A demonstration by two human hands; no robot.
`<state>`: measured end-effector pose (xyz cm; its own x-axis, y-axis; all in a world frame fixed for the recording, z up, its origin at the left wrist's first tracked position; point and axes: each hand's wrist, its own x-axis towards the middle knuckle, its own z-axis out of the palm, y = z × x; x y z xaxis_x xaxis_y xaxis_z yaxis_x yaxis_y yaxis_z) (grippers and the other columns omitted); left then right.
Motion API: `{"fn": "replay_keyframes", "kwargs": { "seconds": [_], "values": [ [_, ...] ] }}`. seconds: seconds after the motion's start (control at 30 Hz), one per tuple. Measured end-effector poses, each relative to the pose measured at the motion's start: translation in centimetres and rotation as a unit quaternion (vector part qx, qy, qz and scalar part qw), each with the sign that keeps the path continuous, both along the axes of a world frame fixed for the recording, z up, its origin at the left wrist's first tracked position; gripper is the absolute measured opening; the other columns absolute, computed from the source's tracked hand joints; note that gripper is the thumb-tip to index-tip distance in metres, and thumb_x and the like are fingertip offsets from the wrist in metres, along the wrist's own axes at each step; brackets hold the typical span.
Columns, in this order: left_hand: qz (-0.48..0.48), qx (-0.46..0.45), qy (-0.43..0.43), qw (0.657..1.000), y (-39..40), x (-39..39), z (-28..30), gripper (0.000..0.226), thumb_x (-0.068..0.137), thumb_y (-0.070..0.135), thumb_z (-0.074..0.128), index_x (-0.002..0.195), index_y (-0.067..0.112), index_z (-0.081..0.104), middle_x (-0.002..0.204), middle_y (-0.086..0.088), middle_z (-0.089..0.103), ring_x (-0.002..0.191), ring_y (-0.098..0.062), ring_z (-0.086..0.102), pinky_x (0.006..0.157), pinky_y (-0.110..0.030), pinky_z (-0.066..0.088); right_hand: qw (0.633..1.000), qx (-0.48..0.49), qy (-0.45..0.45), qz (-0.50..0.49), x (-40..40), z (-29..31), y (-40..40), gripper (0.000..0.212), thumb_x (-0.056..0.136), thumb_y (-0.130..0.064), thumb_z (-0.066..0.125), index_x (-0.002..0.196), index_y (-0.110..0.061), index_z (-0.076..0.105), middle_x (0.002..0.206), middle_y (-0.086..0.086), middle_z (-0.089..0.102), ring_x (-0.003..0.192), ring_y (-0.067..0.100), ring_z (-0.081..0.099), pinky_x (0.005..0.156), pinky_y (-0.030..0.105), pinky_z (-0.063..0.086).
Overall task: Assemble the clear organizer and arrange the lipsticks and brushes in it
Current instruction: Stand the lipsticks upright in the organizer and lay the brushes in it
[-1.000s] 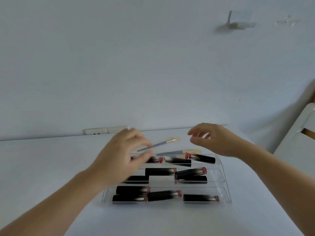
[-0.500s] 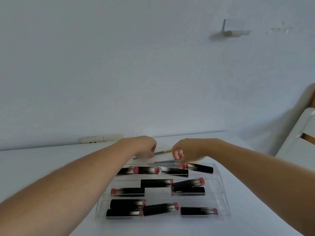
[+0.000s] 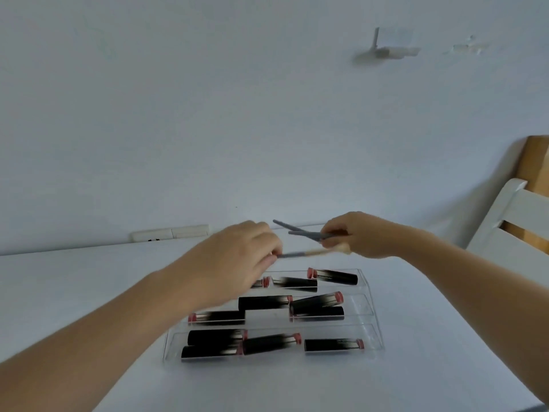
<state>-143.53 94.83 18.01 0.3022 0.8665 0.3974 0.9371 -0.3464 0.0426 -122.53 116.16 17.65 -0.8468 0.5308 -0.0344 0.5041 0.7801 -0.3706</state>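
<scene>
From the head camera, a clear plastic organizer (image 3: 370, 295) lies flat on a white table (image 3: 74, 292), at about six o'clock from the middle of the view. It is a see-through rectangular tray split into three long rows that run left to right, and its walls show only as faint glints. Black lipstick tubes (image 3: 269, 344) with pink-red end bands lie on their sides in all three rows, some parallel to the walls and some skewed, a few overlapping each other; their outlines are smeared by motion blur.

The left hand (image 3: 237, 257) hovers over the ten o'clock corner of the organizer, fingers curled, pinching the grey handle end of a makeup brush (image 3: 300, 253) whose pale ferrule and bristles point toward three o'clock. The right hand (image 3: 356, 234) is held above the far edge of the organizer, at about twelve o'clock from the tray's middle, fingers closed around two grey-handled brushes (image 3: 300, 231); their handles stick out toward nine and ten o'clock and spread apart slightly. The pale tip of the left hand's brush reaches the underside of the right hand; whether it touches cannot be told.

A white wall socket strip (image 3: 169, 233) sits at the table's far edge, at eleven o'clock from the organizer. A white slatted chair back (image 3: 517, 221) stands at three o'clock.
</scene>
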Motion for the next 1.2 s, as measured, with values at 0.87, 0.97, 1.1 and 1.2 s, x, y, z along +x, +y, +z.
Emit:
{"fn": "replay_keyframes", "kwargs": {
  "seconds": [0.87,0.97,1.1,1.2],
  "values": [
    [-0.017,0.116,-0.085,0.989,-4.0,1.7,-6.4,0.016,0.096,0.029,0.063,0.089,0.021,0.075,0.085,0.009,0.060,0.079,-0.009,0.052,0.078,-0.027,0.044,0.956,0.222,0.190,-0.003,3.3,-5.7,-9.7,0.029,0.102,-0.027,0.053,0.128,-0.023,0.066,0.115,-0.007,0.064,0.099,0.019,0.054,0.089,0.035,0.046],
    [0.014,0.139,-0.106,0.985,-4.2,0.7,-5.7,0.019,0.096,0.029,0.061,0.091,0.018,0.076,0.087,0.007,0.063,0.078,-0.017,0.059,0.077,-0.031,0.046,0.953,0.230,0.196,-0.003,3.2,-5.7,-10.1,0.031,0.101,-0.015,0.054,0.130,-0.017,0.064,0.120,-0.005,0.067,0.103,0.023,0.058,0.090,0.037,0.048],
    [0.107,0.097,-0.140,0.979,-4.4,-2.3,-5.1,0.024,0.096,0.041,0.059,0.105,0.025,0.075,0.098,0.019,0.062,0.096,-0.006,0.056,0.084,-0.024,0.045,0.956,0.195,0.218,-0.027,3.0,-6.0,-10.8,0.037,0.100,-0.008,0.054,0.135,-0.016,0.061,0.121,-0.006,0.070,0.111,0.020,0.060,0.090,0.028,0.047],
    [0.140,0.033,-0.161,0.977,-4.5,-4.0,-5.3,0.025,0.094,0.044,0.065,0.115,0.034,0.072,0.105,0.031,0.059,0.109,0.005,0.049,0.092,-0.019,0.041,0.956,0.177,0.228,-0.041,2.6,-5.9,-11.0,0.038,0.099,-0.007,0.053,0.134,-0.018,0.061,0.118,-0.007,0.070,0.111,0.016,0.060,0.085,0.030,0.051]
  ]
}}
